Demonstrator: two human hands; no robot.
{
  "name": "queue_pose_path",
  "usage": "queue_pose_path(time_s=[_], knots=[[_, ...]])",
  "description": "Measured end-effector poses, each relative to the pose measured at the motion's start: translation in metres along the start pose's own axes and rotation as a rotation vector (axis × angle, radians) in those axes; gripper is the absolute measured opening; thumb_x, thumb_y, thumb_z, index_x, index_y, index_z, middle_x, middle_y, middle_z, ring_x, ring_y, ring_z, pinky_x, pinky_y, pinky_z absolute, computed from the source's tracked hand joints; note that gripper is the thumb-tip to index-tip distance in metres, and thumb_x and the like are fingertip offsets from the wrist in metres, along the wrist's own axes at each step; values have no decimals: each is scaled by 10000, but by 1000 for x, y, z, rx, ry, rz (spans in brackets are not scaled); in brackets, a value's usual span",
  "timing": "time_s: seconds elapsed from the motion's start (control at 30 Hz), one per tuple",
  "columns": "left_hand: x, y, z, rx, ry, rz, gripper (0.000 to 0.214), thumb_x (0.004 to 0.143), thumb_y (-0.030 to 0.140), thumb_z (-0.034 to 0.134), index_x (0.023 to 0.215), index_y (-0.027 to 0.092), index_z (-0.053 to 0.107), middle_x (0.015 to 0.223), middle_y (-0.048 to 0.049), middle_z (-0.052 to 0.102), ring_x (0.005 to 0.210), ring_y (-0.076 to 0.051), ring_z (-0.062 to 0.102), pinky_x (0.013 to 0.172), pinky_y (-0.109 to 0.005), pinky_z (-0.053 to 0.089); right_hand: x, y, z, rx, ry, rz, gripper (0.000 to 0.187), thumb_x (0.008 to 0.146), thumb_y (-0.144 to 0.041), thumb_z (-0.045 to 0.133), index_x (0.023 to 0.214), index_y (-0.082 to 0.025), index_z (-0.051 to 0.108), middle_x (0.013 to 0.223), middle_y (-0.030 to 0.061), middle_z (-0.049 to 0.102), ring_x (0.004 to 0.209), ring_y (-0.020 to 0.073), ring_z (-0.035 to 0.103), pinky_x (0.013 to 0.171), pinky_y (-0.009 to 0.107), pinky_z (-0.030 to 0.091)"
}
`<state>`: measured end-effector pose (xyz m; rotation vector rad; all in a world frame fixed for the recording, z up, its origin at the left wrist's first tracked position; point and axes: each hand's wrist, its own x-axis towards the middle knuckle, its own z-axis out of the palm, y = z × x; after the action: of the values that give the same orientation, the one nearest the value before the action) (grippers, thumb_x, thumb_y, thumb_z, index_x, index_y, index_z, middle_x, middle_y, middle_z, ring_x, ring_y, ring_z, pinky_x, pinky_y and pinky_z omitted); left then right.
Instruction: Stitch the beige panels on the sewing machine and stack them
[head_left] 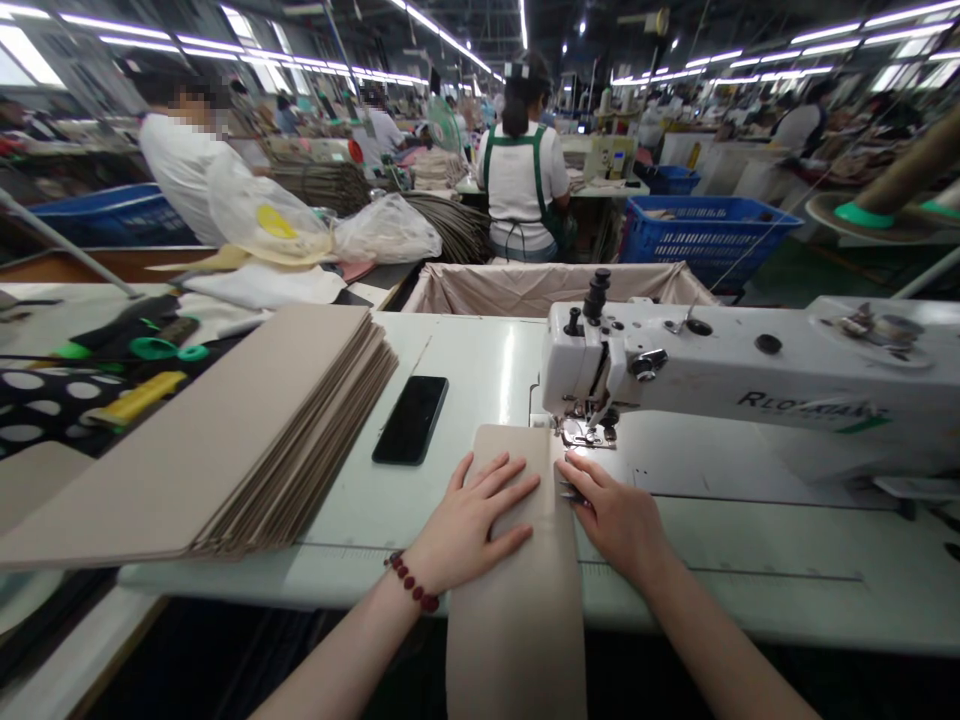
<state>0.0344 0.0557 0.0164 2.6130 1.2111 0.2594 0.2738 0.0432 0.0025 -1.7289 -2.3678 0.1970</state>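
A long beige strip of material (pixel 517 600) lies on the pale green sewing table (pixel 480 370) and hangs over its front edge. Its far end sits under the presser foot (pixel 589 432) of a white sewing machine (pixel 750 385). My left hand (pixel 472 520) rests flat on the strip with fingers spread; a red bead bracelet (pixel 412 582) circles that wrist. My right hand (pixel 615 515) is at the strip's right edge just before the needle, fingers pinched around a small metal tool (pixel 568 490).
A tall stack of beige sheets (pixel 225 430) lies to the left, with a black phone (pixel 411 418) beside it. A cloth-lined bin (pixel 555 285) stands behind the table. Other workers sit at benches farther back, near blue crates (pixel 705 235).
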Motion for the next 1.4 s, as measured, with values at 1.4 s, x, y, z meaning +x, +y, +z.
queue_pose_path(time_s=[1.4], knots=[[-1, -1, -1, -65, 49, -27, 497, 929, 429, 497, 1409, 361, 390, 1501, 14, 328, 1399, -264, 242, 1157, -529, 83, 1, 2, 5, -12, 53, -1, 615, 847, -151, 500, 1399, -394, 377, 1457, -78, 409, 1004, 168, 635, 721, 294, 550]])
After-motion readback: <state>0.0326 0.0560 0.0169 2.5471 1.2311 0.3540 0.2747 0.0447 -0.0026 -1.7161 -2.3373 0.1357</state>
